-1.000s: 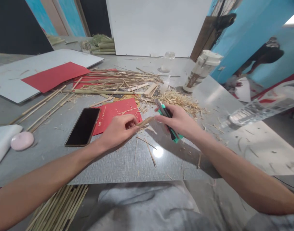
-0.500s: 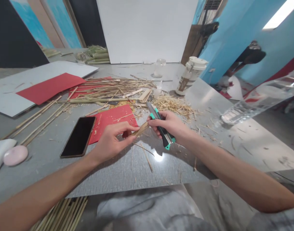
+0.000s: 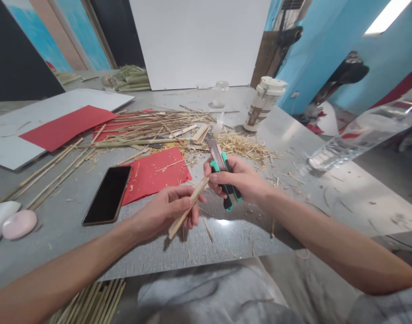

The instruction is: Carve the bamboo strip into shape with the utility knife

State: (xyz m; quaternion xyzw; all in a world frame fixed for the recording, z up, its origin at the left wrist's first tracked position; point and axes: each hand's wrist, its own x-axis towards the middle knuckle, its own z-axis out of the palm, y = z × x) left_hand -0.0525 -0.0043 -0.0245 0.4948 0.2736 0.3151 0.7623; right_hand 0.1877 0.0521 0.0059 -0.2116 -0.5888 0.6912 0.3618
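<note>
My right hand (image 3: 239, 175) is closed around a black and green utility knife (image 3: 223, 165), its blade extended and pointing up and away. The thumb and fingertips of that hand also pinch the far end of a flat, pale straw strip (image 3: 183, 218). The strip slants down toward me across my left hand (image 3: 168, 208), whose thumb and fingers are curled about it. Beneath both hands is the grey tabletop (image 3: 141, 252), with thin straw bits scattered on it. Left of my hands, a red sheet (image 3: 155, 171) carries small shavings.
A phone (image 3: 106, 195) lies beside the red sheet. Behind are a bundle of dry stalks (image 3: 152, 123) and a shavings heap (image 3: 243, 148). A lidded cup (image 3: 263, 105), a small jar (image 3: 220, 94) and a tilted clear bottle (image 3: 364, 130) stand around. Far left sits a pink oval object (image 3: 20, 224).
The straw strip has swung from lying between both hands to slanting toward me, showing more of its length. My left hand has shifted slightly and turned. The knife is more upright.
</note>
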